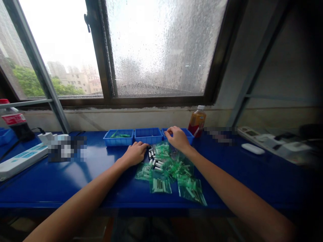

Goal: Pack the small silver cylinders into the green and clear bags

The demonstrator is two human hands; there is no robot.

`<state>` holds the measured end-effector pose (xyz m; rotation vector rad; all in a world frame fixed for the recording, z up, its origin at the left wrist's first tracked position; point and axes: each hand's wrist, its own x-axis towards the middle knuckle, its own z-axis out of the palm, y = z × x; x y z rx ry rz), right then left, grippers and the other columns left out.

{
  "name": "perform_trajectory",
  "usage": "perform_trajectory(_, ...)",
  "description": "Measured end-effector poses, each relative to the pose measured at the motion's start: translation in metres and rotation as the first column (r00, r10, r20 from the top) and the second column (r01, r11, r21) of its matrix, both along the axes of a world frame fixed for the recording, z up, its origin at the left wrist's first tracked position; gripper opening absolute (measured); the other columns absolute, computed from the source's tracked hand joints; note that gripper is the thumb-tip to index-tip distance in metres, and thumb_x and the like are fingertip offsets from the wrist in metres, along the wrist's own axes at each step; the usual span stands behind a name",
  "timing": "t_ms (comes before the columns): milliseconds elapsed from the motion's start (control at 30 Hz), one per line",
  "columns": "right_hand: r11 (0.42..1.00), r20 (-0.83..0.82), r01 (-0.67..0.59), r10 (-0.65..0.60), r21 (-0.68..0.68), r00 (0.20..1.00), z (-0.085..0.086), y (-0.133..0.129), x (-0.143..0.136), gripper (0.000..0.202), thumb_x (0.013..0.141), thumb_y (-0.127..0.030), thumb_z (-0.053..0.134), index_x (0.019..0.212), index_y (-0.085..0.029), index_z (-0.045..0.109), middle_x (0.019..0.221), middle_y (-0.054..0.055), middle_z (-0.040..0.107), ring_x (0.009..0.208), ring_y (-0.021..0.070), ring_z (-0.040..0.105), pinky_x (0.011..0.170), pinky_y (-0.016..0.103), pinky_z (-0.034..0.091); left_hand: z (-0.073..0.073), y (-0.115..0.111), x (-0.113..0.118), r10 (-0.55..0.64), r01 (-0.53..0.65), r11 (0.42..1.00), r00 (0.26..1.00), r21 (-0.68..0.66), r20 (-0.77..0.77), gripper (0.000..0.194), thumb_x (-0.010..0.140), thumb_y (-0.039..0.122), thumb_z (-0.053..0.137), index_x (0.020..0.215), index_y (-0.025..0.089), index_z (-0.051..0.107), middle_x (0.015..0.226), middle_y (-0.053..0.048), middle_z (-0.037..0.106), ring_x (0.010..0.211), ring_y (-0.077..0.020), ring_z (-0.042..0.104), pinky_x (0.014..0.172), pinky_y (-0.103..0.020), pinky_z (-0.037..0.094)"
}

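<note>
A pile of clear green plastic bags (158, 183) holding small white and dark metal-looking strips lies on the blue table. Loose white and black pieces (158, 164) sit among the bags. My left hand (136, 154) rests palm down at the pile's left edge, fingers stretched out, their tips beside the loose pieces. Above the front of the right blue bin (188, 135) is my right hand (178, 138), its fingers curled toward the thumb. Whatever is between those fingertips, if anything, is too small to make out.
The left blue bin (107, 142) contains green items; a middle blue bin (148, 138) adjoins it. An amber drink bottle (197, 120) stands behind the right bin. A power strip (25, 159) and cola bottle (16, 122) are left; a white oblong object (253, 148) lies right.
</note>
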<state>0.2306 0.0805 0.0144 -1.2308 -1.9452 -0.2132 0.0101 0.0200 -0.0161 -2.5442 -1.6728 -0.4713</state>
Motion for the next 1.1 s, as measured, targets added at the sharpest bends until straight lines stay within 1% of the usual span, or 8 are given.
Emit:
perform_trajectory(100, 0.999, 0.062, 0.038, -0.039, 0.011, 0.997, -0.003, 0.000, 0.000, 0.016, 0.081, -0.028, 0.052, 0.081, -0.016, 0.062, 0.084, 0.008, 0.060, 0.083, 0.0201, 0.052, 0.075, 0.030, 0.040, 0.007, -0.003, -0.001, 0.013, -0.013, 1.000, 1.000, -0.006, 0.016, 0.028, 0.088, 0.033, 0.037, 0.106, 0.026, 0.056, 0.102, -0.005, 0.060, 0.097, -0.0242, 0.053, 0.080, -0.038, 0.043)
perform_trajectory(200, 0.999, 0.085, 0.007, -0.010, 0.040, 0.996, -0.001, -0.010, -0.009, 0.018, 0.082, -0.029, 0.051, 0.085, -0.016, 0.062, 0.087, 0.009, 0.060, 0.087, 0.0208, 0.051, 0.077, 0.031, 0.039, 0.011, -0.003, -0.005, 0.026, -0.026, 1.000, 0.999, -0.013, 0.019, 0.018, 0.083, 0.030, 0.046, 0.096, 0.024, 0.057, 0.096, -0.004, 0.061, 0.092, -0.0226, 0.055, 0.078, -0.035, 0.043)
perform_trajectory(367, 0.976, 0.162, -0.213, 0.219, -0.053, 0.962, -0.002, -0.032, -0.028, 0.017, 0.083, -0.029, 0.051, 0.080, -0.016, 0.062, 0.079, 0.007, 0.060, 0.081, 0.0191, 0.051, 0.075, 0.031, 0.039, 0.006, 0.002, -0.011, -0.020, 0.021, 1.000, 0.991, -0.006, 0.130, 0.025, 0.078, 0.016, 0.048, 0.102, 0.021, 0.050, 0.093, -0.005, 0.062, 0.085, -0.0196, 0.058, 0.073, -0.030, 0.043)
perform_trajectory(567, 0.895, 0.202, -0.400, 0.436, -0.195, 0.877, -0.014, -0.044, -0.039, 0.028, 0.080, -0.028, 0.057, 0.105, -0.015, 0.057, 0.090, 0.008, 0.061, 0.085, 0.0189, 0.054, 0.075, 0.031, 0.040, 0.009, 0.001, -0.007, -0.112, 0.102, 0.994, 0.932, 0.047, 0.346, 0.023, 0.081, 0.014, 0.040, 0.102, 0.018, 0.047, 0.078, -0.003, 0.060, 0.073, -0.0172, 0.058, 0.066, -0.028, 0.042)
perform_trajectory(700, 0.886, 0.154, -0.439, 0.459, -0.148, 0.875, -0.011, -0.047, -0.041, 0.021, 0.078, -0.025, 0.058, 0.097, -0.016, 0.055, 0.085, 0.006, 0.060, 0.081, 0.0179, 0.054, 0.072, 0.030, 0.040, 0.018, -0.004, 0.000, -0.175, 0.185, 0.982, 0.839, 0.032, 0.516, 0.019, 0.085, 0.019, 0.037, 0.101, 0.016, 0.046, 0.070, 0.000, 0.056, 0.065, -0.0135, 0.055, 0.061, -0.025, 0.042)
perform_trajectory(833, 0.885, 0.133, -0.451, 0.463, -0.114, 0.876, -0.009, -0.048, -0.041, 0.012, 0.078, -0.023, 0.058, 0.087, -0.016, 0.054, 0.081, 0.005, 0.058, 0.077, 0.0168, 0.053, 0.069, 0.029, 0.040, 0.018, -0.004, 0.003, -0.178, 0.225, 0.974, 0.763, 0.002, 0.622, 0.018, 0.086, 0.023, 0.038, 0.099, 0.016, 0.046, 0.071, 0.000, 0.055, 0.066, -0.0129, 0.054, 0.064, -0.027, 0.044)
perform_trajectory(1033, 0.892, 0.124, -0.442, 0.451, -0.098, 0.884, -0.010, -0.047, -0.041, 0.008, 0.082, -0.023, 0.054, 0.079, -0.016, 0.054, 0.079, 0.005, 0.059, 0.077, 0.0165, 0.052, 0.069, 0.029, 0.039, 0.019, -0.006, 0.005, -0.156, 0.254, 0.967, 0.680, -0.030, 0.717, 0.018, 0.088, 0.026, 0.036, 0.095, 0.016, 0.049, 0.069, 0.000, 0.056, 0.066, -0.0126, 0.055, 0.064, -0.026, 0.045)
perform_trajectory(1100, 0.895, 0.114, -0.435, 0.444, -0.097, 0.889, -0.009, -0.047, -0.041, 0.014, 0.086, -0.022, 0.047, 0.076, -0.017, 0.054, 0.077, 0.005, 0.059, 0.076, 0.0160, 0.052, 0.070, 0.028, 0.038, 0.022, -0.009, 0.006, -0.163, 0.257, 0.966, 0.676, -0.023, 0.719, 0.018, 0.088, 0.025, 0.036, 0.095, 0.016, 0.049, 0.072, -0.001, 0.059, 0.069, -0.0130, 0.057, 0.065, -0.026, 0.045)
